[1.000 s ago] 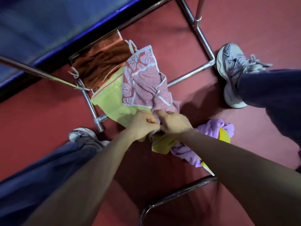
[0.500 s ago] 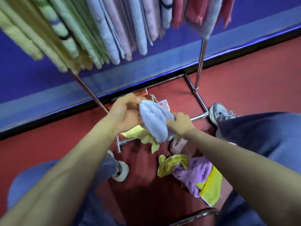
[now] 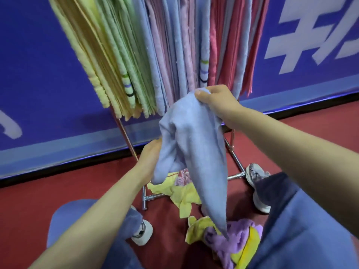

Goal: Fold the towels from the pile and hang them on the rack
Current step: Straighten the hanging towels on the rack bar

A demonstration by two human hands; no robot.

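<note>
Your right-hand grip (image 3: 215,102) pinches the top corner of a soft pale-blue terry towel (image 3: 192,144); your left-hand grip (image 3: 148,158) holds its crumpled, drooping side, fingers buried in cloth.

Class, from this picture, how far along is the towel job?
Done: many folded towels hang on the metal rack. In hand: the right hand pinches the top of the light blue terry towel, the left hand holds its side; not yet folded. Left: crumpled yellow and purple towels on the red floor.
</note>
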